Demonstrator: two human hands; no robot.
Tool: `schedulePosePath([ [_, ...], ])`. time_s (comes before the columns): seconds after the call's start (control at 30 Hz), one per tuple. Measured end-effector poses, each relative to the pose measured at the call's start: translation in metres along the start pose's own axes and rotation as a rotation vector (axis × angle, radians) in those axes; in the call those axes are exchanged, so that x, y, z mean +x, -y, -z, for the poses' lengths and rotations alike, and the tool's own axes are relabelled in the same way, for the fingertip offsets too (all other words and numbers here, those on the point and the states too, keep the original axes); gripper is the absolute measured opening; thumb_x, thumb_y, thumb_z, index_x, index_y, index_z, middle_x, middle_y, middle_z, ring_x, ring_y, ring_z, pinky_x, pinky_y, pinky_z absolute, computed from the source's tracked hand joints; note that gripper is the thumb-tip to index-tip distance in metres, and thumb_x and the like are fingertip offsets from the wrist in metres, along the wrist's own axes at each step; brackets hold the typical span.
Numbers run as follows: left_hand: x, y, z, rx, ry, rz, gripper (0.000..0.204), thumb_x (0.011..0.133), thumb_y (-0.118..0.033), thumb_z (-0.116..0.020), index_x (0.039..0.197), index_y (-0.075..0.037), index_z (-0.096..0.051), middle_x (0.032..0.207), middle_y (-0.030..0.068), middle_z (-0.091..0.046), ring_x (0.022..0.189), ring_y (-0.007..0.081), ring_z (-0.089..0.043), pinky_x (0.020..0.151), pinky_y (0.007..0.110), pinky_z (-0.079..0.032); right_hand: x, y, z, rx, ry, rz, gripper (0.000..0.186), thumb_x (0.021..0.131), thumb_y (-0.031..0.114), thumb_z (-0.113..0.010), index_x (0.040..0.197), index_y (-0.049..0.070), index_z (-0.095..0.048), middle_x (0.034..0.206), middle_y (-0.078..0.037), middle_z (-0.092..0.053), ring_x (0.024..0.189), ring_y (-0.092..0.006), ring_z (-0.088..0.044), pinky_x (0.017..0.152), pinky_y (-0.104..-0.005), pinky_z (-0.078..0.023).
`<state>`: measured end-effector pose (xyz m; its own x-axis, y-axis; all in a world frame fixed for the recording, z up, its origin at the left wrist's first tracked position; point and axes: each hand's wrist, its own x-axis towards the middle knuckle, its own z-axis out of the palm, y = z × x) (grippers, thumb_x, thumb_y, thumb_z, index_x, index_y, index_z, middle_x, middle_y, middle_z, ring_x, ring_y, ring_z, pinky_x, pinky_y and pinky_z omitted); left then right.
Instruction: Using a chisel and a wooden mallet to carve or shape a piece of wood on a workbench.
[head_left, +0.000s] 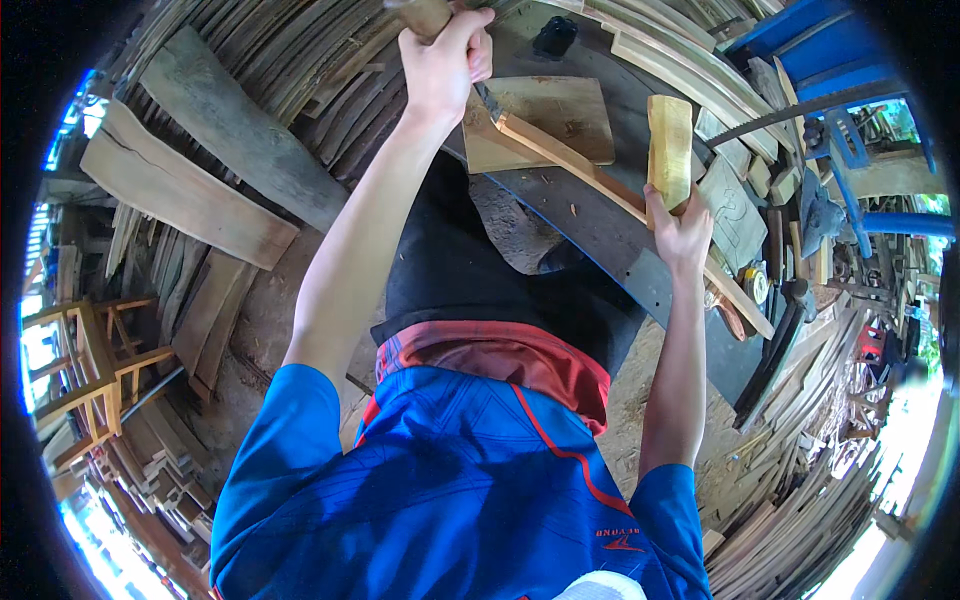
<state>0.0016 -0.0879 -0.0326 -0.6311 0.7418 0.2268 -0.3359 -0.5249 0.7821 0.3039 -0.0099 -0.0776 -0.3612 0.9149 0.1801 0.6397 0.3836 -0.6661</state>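
My left hand [447,65] is closed around the wooden handle [420,14] of what looks like a chisel, its narrow dark blade [486,98] coming out below the fist. The blade's tip meets the far-left end of a long, narrow wooden strip [580,172], which slants across the bench toward the near right. Under that end lies a flat wooden board [555,115]. My right hand [684,232] is wrapped round the lower end of a pale wooden mallet [670,140], held upright above the strip. Its grip is partly hidden by my fingers.
The dark bench [600,222] carries a yellow tape measure [756,282] at right. A saw blade [800,116] and blue metal parts [850,140] stand beyond. Planks [240,130] lean at left near a wooden frame [95,380]. A small black object [555,37] sits at the back.
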Motion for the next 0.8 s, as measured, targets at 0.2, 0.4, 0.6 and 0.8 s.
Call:
schedulePosePath([
  [0.2,0.02,0.015,-0.016,0.113,-0.023,0.105,0.034,0.086,-0.012,-0.061,0.057,-0.01,-0.044,0.045,0.0,-0.042,0.034,0.0103,-0.035,0.036,0.026,-0.024,0.001,-0.011,-0.002,0.106,-0.066,0.05,0.039,0.079,0.031,-0.07,0.1,-0.001,-0.065,0.082,-0.02,-0.07,0.08,-0.0334,-0.07,0.072,-0.0392,-0.053],
  [0.4,0.035,0.017,-0.025,0.243,0.039,0.167,0.033,0.088,-0.013,-0.059,0.058,-0.011,-0.045,0.046,-0.0016,-0.041,0.035,0.0089,-0.035,0.036,0.025,-0.023,0.003,-0.016,-0.002,0.114,-0.047,0.024,0.04,0.079,0.032,-0.069,0.1,-0.002,-0.065,0.084,-0.021,-0.07,0.083,-0.0347,-0.07,0.074,-0.0392,-0.052],
  [0.6,0.046,0.02,-0.029,0.273,0.162,0.2,0.028,0.088,-0.013,-0.058,0.062,-0.009,-0.05,0.049,-0.0027,-0.042,0.038,0.0076,-0.036,0.037,0.027,-0.025,0.004,-0.015,-0.001,0.102,-0.032,-0.046,0.044,0.079,0.035,-0.07,0.103,-0.002,-0.065,0.086,-0.021,-0.07,0.085,-0.0322,-0.07,0.076,-0.0388,-0.052],
  [0.8,0.036,0.036,-0.034,0.49,0.118,0.127,0.029,0.083,-0.023,-0.066,0.06,-0.007,-0.056,0.052,-0.002,-0.05,0.049,0.0053,-0.047,0.044,0.025,-0.035,0.022,0.031,0.034,0.022,0.006,-0.089,0.054,0.075,0.045,-0.073,0.1,-0.003,-0.067,0.083,-0.018,-0.071,0.077,-0.0275,-0.07,0.074,-0.0376,-0.052],
])
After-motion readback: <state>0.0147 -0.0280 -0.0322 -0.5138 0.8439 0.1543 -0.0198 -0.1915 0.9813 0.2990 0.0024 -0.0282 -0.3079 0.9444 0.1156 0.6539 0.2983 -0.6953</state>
